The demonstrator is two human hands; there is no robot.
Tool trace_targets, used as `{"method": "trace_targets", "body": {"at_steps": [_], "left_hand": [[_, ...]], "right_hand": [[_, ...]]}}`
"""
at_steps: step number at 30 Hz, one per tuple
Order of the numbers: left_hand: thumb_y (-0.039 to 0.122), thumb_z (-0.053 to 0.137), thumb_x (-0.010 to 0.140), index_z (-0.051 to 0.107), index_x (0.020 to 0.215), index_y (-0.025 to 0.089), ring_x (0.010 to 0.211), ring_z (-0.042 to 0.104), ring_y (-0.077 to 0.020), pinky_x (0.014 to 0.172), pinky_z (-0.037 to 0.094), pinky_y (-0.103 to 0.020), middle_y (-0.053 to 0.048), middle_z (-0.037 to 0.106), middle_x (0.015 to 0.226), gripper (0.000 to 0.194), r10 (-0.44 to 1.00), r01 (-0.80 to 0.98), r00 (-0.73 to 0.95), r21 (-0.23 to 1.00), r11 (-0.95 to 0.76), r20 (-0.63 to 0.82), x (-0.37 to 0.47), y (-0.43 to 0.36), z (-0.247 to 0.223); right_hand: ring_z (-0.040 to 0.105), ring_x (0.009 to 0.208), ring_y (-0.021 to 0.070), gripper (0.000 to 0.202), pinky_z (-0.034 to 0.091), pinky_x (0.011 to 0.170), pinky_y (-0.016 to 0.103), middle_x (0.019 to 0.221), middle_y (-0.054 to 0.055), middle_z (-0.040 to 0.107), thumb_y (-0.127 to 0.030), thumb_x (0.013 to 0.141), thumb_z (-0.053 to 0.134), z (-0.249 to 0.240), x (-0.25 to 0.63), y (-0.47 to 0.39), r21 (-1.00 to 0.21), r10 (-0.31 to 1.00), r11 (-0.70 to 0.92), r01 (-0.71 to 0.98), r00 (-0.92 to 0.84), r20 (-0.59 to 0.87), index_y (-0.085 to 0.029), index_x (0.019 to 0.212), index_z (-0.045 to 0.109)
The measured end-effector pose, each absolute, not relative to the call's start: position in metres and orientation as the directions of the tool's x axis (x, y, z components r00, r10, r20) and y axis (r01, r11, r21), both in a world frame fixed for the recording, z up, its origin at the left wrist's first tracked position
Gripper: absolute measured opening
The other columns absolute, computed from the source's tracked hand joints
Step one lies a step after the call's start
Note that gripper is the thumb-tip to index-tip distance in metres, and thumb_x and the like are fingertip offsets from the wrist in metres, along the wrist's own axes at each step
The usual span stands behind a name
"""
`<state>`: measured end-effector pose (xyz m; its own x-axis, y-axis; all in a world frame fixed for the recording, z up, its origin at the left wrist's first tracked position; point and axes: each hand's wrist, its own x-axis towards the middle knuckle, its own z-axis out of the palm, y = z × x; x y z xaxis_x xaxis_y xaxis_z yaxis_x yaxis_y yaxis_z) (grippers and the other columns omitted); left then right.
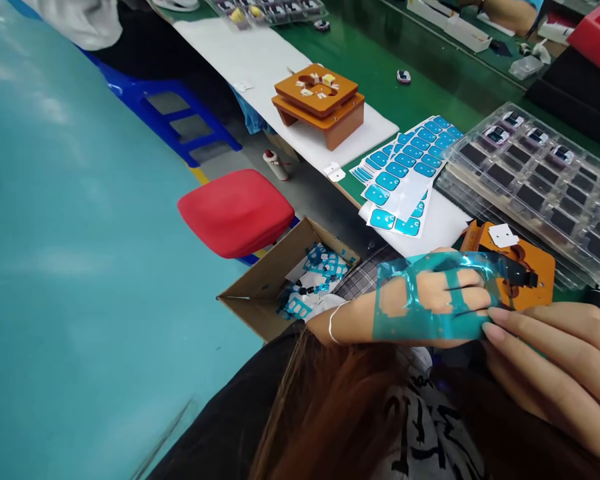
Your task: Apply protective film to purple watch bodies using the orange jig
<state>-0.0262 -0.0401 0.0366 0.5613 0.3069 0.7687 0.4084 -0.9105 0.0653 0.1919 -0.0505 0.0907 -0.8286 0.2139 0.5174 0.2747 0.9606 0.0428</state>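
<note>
A see-through blue film sheet (405, 327) with rectangular cutouts stretches in front of my left hand (437, 293). My right hand (555, 340) pinches the film's right end between its fingertips. Through the film and its cutouts, the left fingers look curled and point towards the right hand; whether they grip anything is hidden. Just beyond the hands is an orange fixture (543, 270) with a black part (523, 275) in it. A white square piece (503, 235) with small holes lies at the fixture's far edge.
Blue sticker sheets (405, 163) lie overlapped on the green bench. Clear trays (540, 167) with small devices stand right of them. Another orange fixture (317, 100) sits on a white mat (220, 47). A cardboard box (260, 293) of blue scraps and a red stool (237, 210) are at left.
</note>
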Motion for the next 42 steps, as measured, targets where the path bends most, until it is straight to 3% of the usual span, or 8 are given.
{"method": "trace_targets", "body": {"at_steps": [6, 12, 16, 20, 24, 30, 38, 42], "left_hand": [[0.029, 0.041, 0.102, 0.060, 0.092, 0.020, 0.098, 0.064, -0.0169, 0.095, 0.051, -0.037, -0.001, 0.069, 0.093, 0.024, 0.327, 0.422, 0.602, 0.057, -0.905, 0.729, -0.023, -0.043, 0.036], [0.026, 0.049, 0.099, 0.064, 0.093, 0.021, 0.100, 0.067, -0.0168, 0.093, 0.054, -0.037, -0.001, 0.072, 0.098, 0.017, 0.357, 0.421, 0.621, 0.087, -0.903, 0.697, -0.015, -0.037, 0.030], [0.026, 0.046, 0.100, 0.066, 0.093, 0.020, 0.100, 0.068, -0.0182, 0.097, 0.053, -0.038, -0.001, 0.074, 0.097, 0.022, 0.324, 0.381, 0.626, 0.084, -0.921, 0.709, -0.011, -0.034, 0.026], [0.027, 0.048, 0.097, 0.065, 0.102, 0.016, 0.111, 0.065, -0.0220, 0.106, 0.048, -0.041, -0.005, 0.073, 0.109, 0.020, 0.382, 0.370, 0.680, 0.158, -0.916, 0.625, -0.014, -0.037, 0.033], [0.024, 0.042, 0.099, 0.064, 0.108, 0.016, 0.117, 0.061, -0.0184, 0.109, 0.047, -0.036, -0.005, 0.070, 0.114, 0.025, 0.376, 0.375, 0.691, 0.138, -0.917, 0.617, -0.015, -0.039, 0.034], [0.019, 0.045, 0.098, 0.067, 0.102, 0.021, 0.127, 0.057, -0.0209, 0.108, 0.047, -0.043, -0.001, 0.071, 0.113, 0.023, 0.364, 0.440, 0.594, 0.089, -0.893, 0.717, -0.006, -0.040, 0.019], [0.028, 0.053, 0.094, 0.068, 0.100, 0.024, 0.118, 0.059, -0.0208, 0.125, 0.030, -0.049, 0.002, 0.073, 0.107, 0.017, 0.321, 0.329, 0.688, 0.114, -0.937, 0.651, -0.002, -0.029, 0.004], [0.023, 0.051, 0.094, 0.068, 0.099, 0.020, 0.115, 0.062, -0.0207, 0.123, 0.033, -0.049, -0.001, 0.073, 0.105, 0.018, 0.326, 0.348, 0.645, 0.114, -0.931, 0.692, -0.009, -0.035, 0.013]], "right_hand": [[0.067, 0.090, 0.0247, 0.027, 0.054, 0.067, 0.041, 0.104, 0.013, 0.071, -0.002, 0.079, 0.075, 0.100, 0.189, -0.055, 0.005, 0.240, 0.959, 0.283, -0.823, 0.515, -0.011, 0.104, 0.070], [0.069, 0.084, 0.0240, 0.015, 0.057, 0.065, 0.039, 0.096, 0.010, 0.075, -0.008, 0.084, 0.071, 0.112, 0.184, -0.053, 0.013, 0.228, 0.964, 0.266, -0.849, 0.476, -0.017, 0.096, 0.073], [0.070, 0.092, 0.0273, 0.028, 0.057, 0.068, 0.042, 0.105, 0.010, 0.075, -0.016, 0.086, 0.068, 0.104, 0.187, -0.060, -0.069, 0.288, 0.955, 0.288, -0.852, 0.436, -0.018, 0.113, 0.072], [0.069, 0.095, 0.0288, 0.043, 0.056, 0.066, 0.044, 0.114, 0.009, 0.073, -0.018, 0.091, 0.055, 0.088, 0.191, -0.073, -0.127, 0.389, 0.915, 0.383, -0.751, 0.534, -0.018, 0.134, 0.063], [0.069, 0.094, 0.0280, 0.045, 0.057, 0.069, 0.043, 0.123, 0.009, 0.070, -0.018, 0.091, 0.056, 0.082, 0.193, -0.078, -0.111, 0.369, 0.923, 0.369, -0.765, 0.528, -0.017, 0.135, 0.063], [0.069, 0.099, 0.0291, 0.036, 0.055, 0.077, 0.046, 0.128, 0.010, 0.068, -0.017, 0.092, 0.055, 0.086, 0.195, -0.075, -0.060, 0.328, 0.937, 0.344, -0.809, 0.487, -0.015, 0.125, 0.069], [0.070, 0.097, 0.0254, 0.033, 0.059, 0.071, 0.041, 0.122, 0.006, 0.071, -0.019, 0.093, 0.050, 0.084, 0.195, -0.064, 0.062, 0.212, 0.959, 0.278, -0.844, 0.492, -0.022, 0.116, 0.073], [0.070, 0.097, 0.0249, 0.032, 0.060, 0.072, 0.040, 0.122, 0.006, 0.072, -0.017, 0.090, 0.054, 0.085, 0.195, -0.064, 0.061, 0.202, 0.963, 0.262, -0.854, 0.480, -0.021, 0.116, 0.073]]}}
